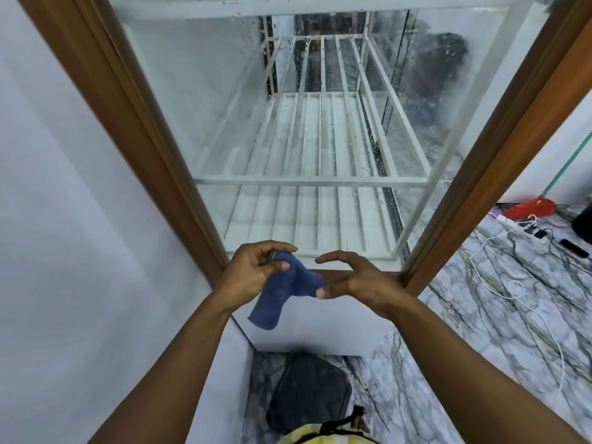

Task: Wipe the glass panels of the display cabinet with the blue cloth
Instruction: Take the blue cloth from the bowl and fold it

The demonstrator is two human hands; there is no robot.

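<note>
- The blue cloth [282, 296] is not on the glass: it hangs in the air in front of the display cabinet [153, 149], at 6 o'clock from the glass, low in the middle of the view.
- The left hand [253, 274] pinches the cloth's upper end, with its fingers [282, 246] curled over it and the thumb under. The loose end droops toward 7 o'clock.
- The right hand [355, 280] sits at 3 o'clock from the cloth. Its fingers [333, 256] are curved and spread wide from the thumb. The thumb tip meets the cloth's right corner, but I cannot tell if it presses.
- Water drops and streaks cover the right glass panel [448, 59] and speckle the front panel [224, 107], so the glass looks wet and unwiped.
- My judgement: this is the start, with the cloth being readied or spread. Every panel seems left to wipe.
</note>
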